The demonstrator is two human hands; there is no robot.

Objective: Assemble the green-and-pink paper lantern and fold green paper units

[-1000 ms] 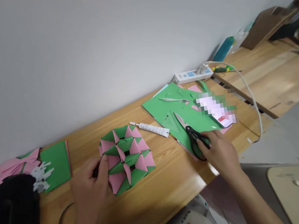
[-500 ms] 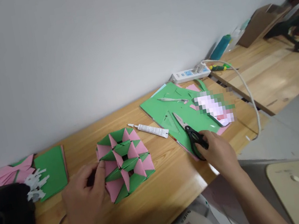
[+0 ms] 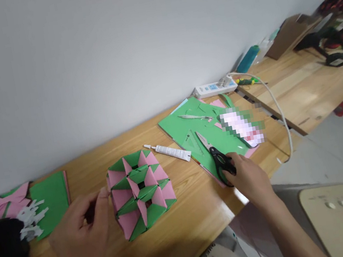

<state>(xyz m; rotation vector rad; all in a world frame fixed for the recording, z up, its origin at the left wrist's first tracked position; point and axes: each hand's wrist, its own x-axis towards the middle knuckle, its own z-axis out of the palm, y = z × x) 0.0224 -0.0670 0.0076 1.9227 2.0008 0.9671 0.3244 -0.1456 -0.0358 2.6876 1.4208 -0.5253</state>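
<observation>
Scissors [image 3: 213,151], black-handled, silver-bladed, right of the pink-and-green folded-paper model [image 3: 134,186].
Right hand [image 3: 251,178] pinches them; left hand [image 3: 79,233], half-curled, meets the model's left edge, pinching or not, I cannot tell.

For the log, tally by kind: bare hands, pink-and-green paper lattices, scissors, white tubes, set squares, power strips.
Hands, left hand and right hand: 2
Paper lattice: 1
Scissors: 1
White tube: 1
Set square: 1
Power strip: 1
Total: 7
</observation>
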